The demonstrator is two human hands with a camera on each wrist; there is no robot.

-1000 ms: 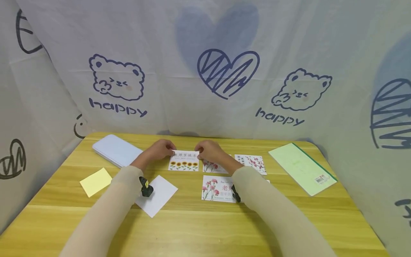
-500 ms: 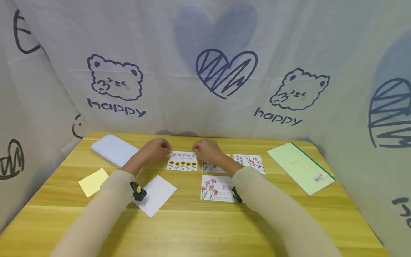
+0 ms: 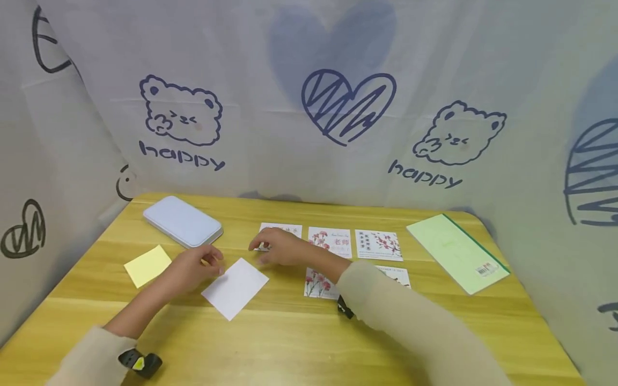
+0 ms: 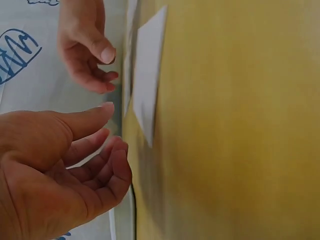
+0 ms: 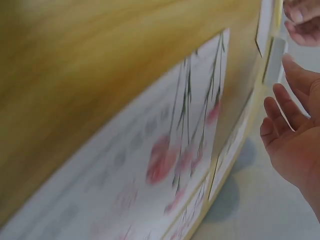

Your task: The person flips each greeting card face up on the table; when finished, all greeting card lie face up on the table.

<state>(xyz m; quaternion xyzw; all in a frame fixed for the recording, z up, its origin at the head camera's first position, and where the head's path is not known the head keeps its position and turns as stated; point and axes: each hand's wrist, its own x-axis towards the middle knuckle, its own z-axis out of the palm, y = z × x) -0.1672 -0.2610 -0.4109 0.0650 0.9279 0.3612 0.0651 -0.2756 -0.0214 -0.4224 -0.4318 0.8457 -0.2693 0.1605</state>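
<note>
Both hands have left the sunflower card point(image 3: 282, 229) at the back of the wooden table point(image 3: 299, 338) and come nearer, toward the blank white card point(image 3: 235, 288). Largest on the table are the pale green notebook point(image 3: 454, 252) at the right and the white tin point(image 3: 182, 221) at the back left. Between them lies a row of printed cards: the sunflower card, partly hidden behind the right hand, a pink flower card point(image 3: 330, 242) and a blossom card point(image 3: 379, 244), with a carnation card point(image 3: 316, 284) in front, partly under the right sleeve. A yellow sticky note point(image 3: 147, 265) lies at the left. The left hand point(image 3: 194, 267) hovers at the blank white card's left corner, fingers loosely curled and holding nothing. The right hand point(image 3: 277, 247) hovers just behind that card, fingers relaxed and apart, also holding nothing.
</note>
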